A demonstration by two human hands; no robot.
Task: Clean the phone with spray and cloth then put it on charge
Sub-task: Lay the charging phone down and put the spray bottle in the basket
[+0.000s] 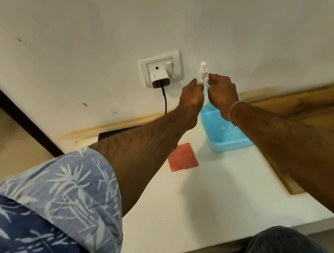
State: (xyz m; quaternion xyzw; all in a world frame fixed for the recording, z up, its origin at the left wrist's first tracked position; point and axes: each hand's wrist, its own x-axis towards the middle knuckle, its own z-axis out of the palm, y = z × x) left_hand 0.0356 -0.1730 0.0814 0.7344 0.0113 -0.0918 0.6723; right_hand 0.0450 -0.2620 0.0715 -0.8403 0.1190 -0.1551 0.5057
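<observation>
Early stage, we judge: our left hand (191, 94) and right hand (222, 92) pinch the spray bottle (203, 70) over the blue basket (228, 137); cloth (182, 156) and phone (118, 132) lie on the table, spraying, wiping and charging all undone.

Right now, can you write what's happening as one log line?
left hand, right hand: hold clear spray bottle with white nozzle | red square cloth: flat on white table

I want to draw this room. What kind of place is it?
Probably a desk corner at home: a white table against a wall, a charger plugged into the wall socket, a blue plastic basket and a spray bottle.
</observation>
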